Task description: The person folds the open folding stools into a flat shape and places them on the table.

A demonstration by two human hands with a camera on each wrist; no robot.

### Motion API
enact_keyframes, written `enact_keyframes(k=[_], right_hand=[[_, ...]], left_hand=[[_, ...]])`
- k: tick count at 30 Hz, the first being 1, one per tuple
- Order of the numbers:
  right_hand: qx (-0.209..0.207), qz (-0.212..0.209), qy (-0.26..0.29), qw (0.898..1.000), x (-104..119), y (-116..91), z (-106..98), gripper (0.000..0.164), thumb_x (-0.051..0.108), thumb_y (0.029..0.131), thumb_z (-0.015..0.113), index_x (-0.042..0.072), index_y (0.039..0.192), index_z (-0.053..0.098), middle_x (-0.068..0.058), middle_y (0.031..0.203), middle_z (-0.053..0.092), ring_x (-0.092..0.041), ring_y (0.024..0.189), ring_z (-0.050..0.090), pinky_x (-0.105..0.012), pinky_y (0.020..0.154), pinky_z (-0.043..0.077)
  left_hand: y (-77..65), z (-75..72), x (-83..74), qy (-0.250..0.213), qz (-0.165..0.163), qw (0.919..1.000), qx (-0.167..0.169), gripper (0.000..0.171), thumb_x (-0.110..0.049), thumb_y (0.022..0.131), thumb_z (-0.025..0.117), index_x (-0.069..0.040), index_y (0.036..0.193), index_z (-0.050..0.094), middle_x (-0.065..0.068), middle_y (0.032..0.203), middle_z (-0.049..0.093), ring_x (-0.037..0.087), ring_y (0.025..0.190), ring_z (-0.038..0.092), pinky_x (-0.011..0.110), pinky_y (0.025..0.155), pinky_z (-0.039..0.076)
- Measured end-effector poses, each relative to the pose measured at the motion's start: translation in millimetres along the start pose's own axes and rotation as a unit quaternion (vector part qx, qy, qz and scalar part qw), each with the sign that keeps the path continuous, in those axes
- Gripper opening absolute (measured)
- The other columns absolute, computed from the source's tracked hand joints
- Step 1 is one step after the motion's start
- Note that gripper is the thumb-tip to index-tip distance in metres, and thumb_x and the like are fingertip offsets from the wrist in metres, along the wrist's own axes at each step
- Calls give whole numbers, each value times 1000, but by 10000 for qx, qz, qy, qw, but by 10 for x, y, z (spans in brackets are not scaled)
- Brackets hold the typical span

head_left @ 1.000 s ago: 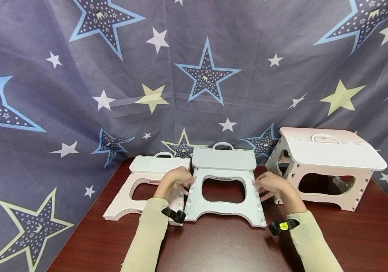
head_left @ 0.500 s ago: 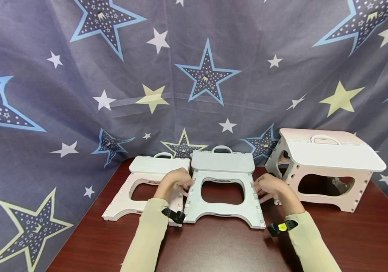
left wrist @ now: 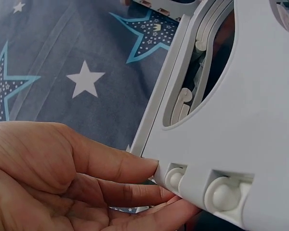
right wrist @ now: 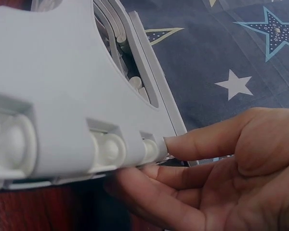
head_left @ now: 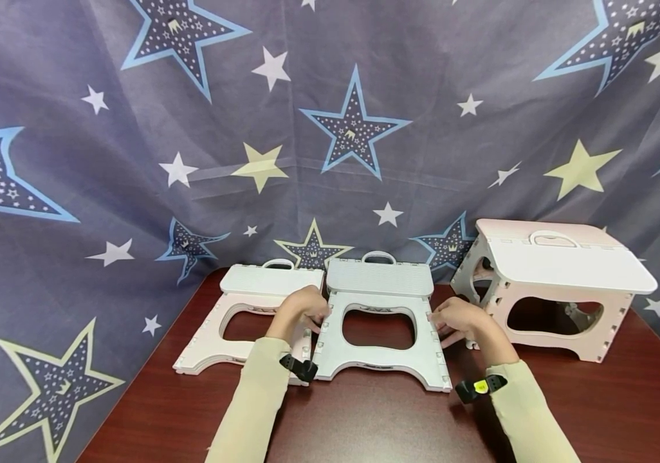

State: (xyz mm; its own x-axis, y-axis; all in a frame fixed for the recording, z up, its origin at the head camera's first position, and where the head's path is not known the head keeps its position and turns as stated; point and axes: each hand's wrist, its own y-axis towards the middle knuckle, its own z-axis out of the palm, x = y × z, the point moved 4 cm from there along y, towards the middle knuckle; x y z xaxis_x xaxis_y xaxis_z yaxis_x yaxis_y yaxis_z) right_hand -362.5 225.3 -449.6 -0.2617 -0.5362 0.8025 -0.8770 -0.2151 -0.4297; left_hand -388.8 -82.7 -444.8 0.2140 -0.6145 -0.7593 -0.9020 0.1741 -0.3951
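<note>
A folded pale blue-white step stool (head_left: 379, 279) lies on the table in the middle of the head view, its loop handle at the far end. My left hand (head_left: 304, 307) grips its left side. In the left wrist view the thumb (left wrist: 130, 166) sits at the corner beside round hinge knobs, with other fingers under the edge. On the opposite side my right hand (head_left: 458, 316) pinches the stool's edge. The right wrist view has that thumb (right wrist: 197, 143) at the corner and the fingers below. Whether the stool's far end touches the table is hidden.
Left of the middle stool lies another folded stool, pinkish-white (head_left: 269, 281), close beside my left hand. An unfolded pink and white stool (head_left: 573, 262) stands upright at the right. The dark red table (head_left: 376, 424) ends at a star-patterned cloth (head_left: 457, 148).
The middle stool's far end with the handle has come down slightly, and its front edge has shifted a little toward me. Both hands keep their hold. The other stools stay put.
</note>
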Motion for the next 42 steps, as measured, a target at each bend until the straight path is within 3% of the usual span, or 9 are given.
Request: enact_keyframes(k=[13, 26, 42], right_hand=[[53, -52, 16, 10000, -11, -4, 8, 29, 9, 105, 48, -16, 116, 58, -12, 91, 56, -23, 86, 60, -41, 77, 63], [20, -74, -33, 10000, -21, 10, 16, 34, 8, 105, 47, -19, 123, 55, -16, 97, 55, -25, 90, 61, -43, 79, 63], [-155, -122, -209, 9996, 11, -8, 40, 34, 5, 104, 49, -22, 125, 55, -16, 94, 60, -23, 86, 62, -44, 77, 64]], left_hand=[[-8, 15, -26, 500, 72, 9985, -204, 14, 9, 80, 49, -2, 72, 50, 5, 62, 52, 16, 54, 58, 32, 59, 62], [0, 43, -20, 254, -56, 9993, -274, 15, 11, 82, 49, -3, 77, 48, 8, 68, 53, 18, 58, 58, 35, 62, 64], [-7, 48, -28, 376, -131, 9986, -334, 16, 11, 84, 48, -3, 76, 47, 8, 67, 53, 19, 56, 60, 35, 63, 64]])
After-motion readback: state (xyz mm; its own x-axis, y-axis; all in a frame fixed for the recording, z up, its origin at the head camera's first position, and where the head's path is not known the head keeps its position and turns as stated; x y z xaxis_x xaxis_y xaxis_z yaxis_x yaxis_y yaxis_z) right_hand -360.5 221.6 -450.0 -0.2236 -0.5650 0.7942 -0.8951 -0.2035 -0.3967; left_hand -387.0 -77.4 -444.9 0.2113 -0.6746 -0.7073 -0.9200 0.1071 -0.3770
